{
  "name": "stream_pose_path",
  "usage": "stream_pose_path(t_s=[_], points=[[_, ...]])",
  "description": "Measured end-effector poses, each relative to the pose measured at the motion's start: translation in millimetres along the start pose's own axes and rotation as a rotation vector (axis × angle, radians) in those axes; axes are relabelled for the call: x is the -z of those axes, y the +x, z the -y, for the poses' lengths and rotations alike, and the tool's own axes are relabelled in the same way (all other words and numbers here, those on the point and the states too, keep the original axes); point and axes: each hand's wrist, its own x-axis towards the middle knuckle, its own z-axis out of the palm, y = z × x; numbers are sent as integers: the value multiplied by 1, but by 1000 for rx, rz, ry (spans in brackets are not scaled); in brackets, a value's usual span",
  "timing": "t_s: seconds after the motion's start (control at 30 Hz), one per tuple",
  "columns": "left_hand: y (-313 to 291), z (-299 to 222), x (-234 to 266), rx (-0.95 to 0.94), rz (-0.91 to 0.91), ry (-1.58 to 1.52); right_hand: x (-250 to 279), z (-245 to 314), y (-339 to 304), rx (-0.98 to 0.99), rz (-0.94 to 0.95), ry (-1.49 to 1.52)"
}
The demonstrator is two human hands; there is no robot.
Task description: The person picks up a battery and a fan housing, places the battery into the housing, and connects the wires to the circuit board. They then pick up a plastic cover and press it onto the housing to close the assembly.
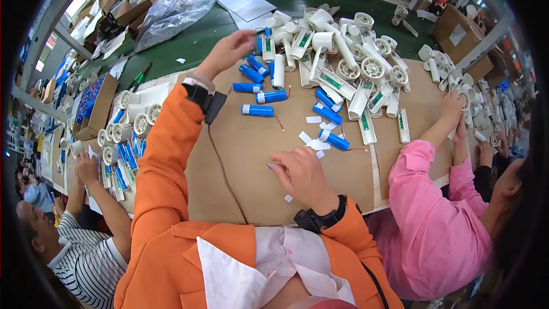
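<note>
My left hand (231,50) reaches to the left edge of a pile of white plastic housings (337,46). Its fingers are stretched out and slightly blurred, close to the blue cylindrical battery packs, and I see nothing held in them. Over the brown table covering, my right hand (303,176) hangs with loosely bent fingers, thumb and forefinger apart, holding nothing visible. Between the hands lie several blue battery packs with thin wires, among them one battery pack (257,110) apart from the others. White paper slips (313,142) are scattered near another battery pack (334,140). Some half-shells hold green circuit boards (366,120).
A co-worker in pink (440,206) handles white parts at the right. A person in a striped shirt (91,252) works at the left beside more housings (121,131). Farther back are a clear plastic bag (174,17), white sheets (243,0) and cardboard boxes (463,31).
</note>
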Motion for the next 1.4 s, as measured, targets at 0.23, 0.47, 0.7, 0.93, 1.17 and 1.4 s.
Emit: stream_pose_path(t_s=[0.23, 0.47, 0.7, 0.93, 1.17, 1.4], points=[[54, 53, -16, 192, 100, 519, -3, -6, 0, -26, 32, -25], [72, 35, -27, 223, 162, 510, -9, -8, -5, -28, 115, -28], [64, 33, -8, 228, 161, -97, -8, -8, -8, -7, 181, -67], [66, 26, -20, 225, 122, 24, -7, -9, -9, 47, 215, -73], [88, 44, -36, 438, -58, -116, -11, -10, -10, 28, 220, -66], [122, 52, -32, 397, 126, 511, -10, -13, -8, -21, 270, -24]])
